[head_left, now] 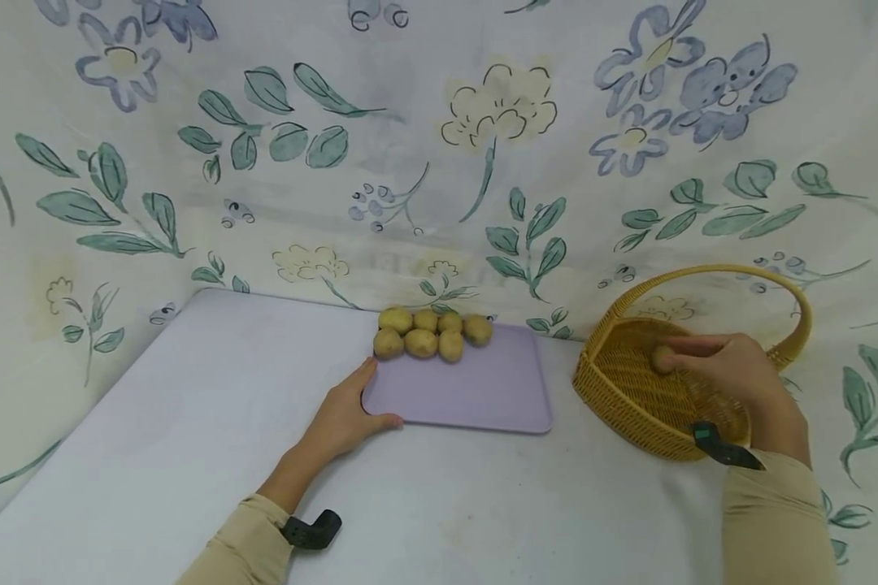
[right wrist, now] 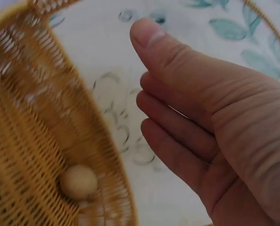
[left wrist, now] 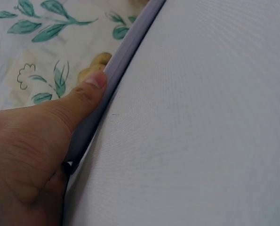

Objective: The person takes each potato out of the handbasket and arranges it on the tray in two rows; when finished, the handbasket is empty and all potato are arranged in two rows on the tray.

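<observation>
In the head view a lilac tray (head_left: 468, 398) lies flat, with several potatoes (head_left: 421, 343) in two rows along its back left. My left hand (head_left: 341, 414) grips the tray's front left corner, fingers along the left side and thumb against the front rim. In the left wrist view that thumb (left wrist: 90, 87) lies on the rim. My right hand (head_left: 728, 370) is over a wicker basket (head_left: 629, 410) on the right. A single potato (right wrist: 78, 182) sits inside the basket, apart from the right hand's fingers, which hold nothing in the right wrist view.
The basket has a tall arched handle (head_left: 710, 268) and stands right of the tray. Tray and basket rest on a white table (head_left: 212, 390). Behind the table hangs a cloth (head_left: 410, 187) printed with flowers and leaves.
</observation>
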Motion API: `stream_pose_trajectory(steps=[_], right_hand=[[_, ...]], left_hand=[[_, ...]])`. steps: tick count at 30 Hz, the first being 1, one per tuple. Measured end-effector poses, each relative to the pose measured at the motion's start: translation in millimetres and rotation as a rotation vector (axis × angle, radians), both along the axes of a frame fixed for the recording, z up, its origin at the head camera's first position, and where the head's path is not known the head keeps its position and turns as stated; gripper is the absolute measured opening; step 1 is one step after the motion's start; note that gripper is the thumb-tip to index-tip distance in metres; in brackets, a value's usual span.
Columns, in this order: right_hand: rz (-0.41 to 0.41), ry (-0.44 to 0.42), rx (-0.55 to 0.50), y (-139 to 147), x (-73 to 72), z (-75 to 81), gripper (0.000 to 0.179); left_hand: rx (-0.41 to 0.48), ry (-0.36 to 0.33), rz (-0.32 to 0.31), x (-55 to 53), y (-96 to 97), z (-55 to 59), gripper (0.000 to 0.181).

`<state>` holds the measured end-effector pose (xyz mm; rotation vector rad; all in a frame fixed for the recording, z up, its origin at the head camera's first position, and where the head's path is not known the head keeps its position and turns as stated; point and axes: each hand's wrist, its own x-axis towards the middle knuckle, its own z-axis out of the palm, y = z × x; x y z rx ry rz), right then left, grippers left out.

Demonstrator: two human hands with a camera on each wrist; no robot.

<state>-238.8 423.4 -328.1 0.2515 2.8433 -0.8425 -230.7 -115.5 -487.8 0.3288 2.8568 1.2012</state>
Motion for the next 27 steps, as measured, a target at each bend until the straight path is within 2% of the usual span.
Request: stream_pose_trajectory(steps=[8,16,21,27], right_hand=[[0.023,-0.017,0.071,20.0,-11.6,-8.5,0.09],[0.016,0.015,0.043,29.4,-21.7,-15.0,0.09],[0.002,0.015,-0.023,31.9,-26.4,-20.7,0.091],[-0.009,0.032,-0.026,34.2,-35.0,-27.3,0.092]], left_hand=[[0.005,0.003,-0.003,0.1,-0.3,0.0,0.116],[0.023,-0.001,0.001,1.0,1.2,-0.7,0.116],[0.018,-0.002,0.009,1.1,1.9,-0.4,0.116],[0.011,-0.003,0.017,1.4,-0.4,2.4,0.116]])
